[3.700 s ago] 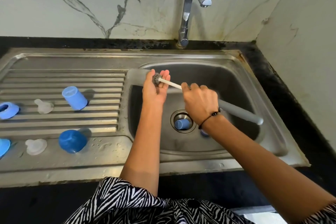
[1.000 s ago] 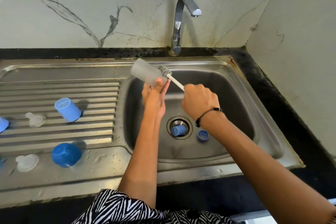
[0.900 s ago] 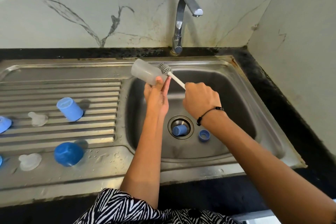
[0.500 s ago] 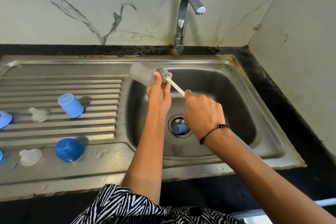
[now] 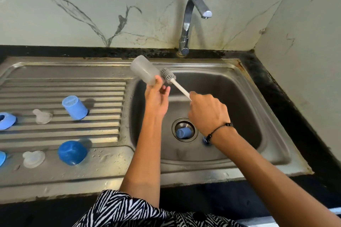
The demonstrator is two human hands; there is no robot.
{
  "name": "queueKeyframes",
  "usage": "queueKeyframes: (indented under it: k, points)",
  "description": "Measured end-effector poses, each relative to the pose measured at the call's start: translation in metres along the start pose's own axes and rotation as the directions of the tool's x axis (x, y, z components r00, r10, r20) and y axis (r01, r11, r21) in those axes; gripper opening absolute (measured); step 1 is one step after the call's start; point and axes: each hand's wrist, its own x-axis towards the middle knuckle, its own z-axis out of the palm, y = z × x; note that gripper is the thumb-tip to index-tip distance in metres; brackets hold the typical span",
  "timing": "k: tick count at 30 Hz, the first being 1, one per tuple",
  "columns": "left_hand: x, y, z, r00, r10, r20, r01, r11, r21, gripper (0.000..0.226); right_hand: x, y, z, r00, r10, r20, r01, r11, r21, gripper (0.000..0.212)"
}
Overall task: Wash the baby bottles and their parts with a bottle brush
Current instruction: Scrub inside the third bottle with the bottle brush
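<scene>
bottle (image 5: 143, 70) tilts above the sink, pinched by the left hand (image 5: 156, 96); right hand (image 5: 207, 114) grips the brush (image 5: 174, 82).

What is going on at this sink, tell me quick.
A person is washing baby bottle parts over the sink. The left hand holds a clear bottle tilted, its mouth toward the brush. The right hand grips the bottle brush, whose bristle head sits just at the bottle's mouth. The tap shows no water running. Blue caps and clear teats lie on the drainboard, and a small blue cap sits in the drain.
</scene>
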Motion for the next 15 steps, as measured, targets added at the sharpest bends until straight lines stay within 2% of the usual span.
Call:
queueKeyframes:
  k: [4,11,15]
  points:
    - [0.004,0.001,-0.002,0.997,0.030,-0.072,-0.030,1.000,-0.007,0.006,-0.003,0.002,0.003,0.999,0.040,-0.004,-0.040,0.999,0.023,0.017]
    - [-0.003,0.004,0.010,0.999,-0.003,0.052,0.004,0.999,-0.033,0.010,0.021,0.007,-0.008,0.998,0.055,0.006,-0.055,0.998,-0.011,0.021]
    - [-0.002,0.006,0.011,0.997,-0.032,-0.071,0.021,0.989,-0.148,0.017,0.009,0.003,-0.006,1.000,0.016,-0.002,-0.017,0.998,-0.067,0.024]
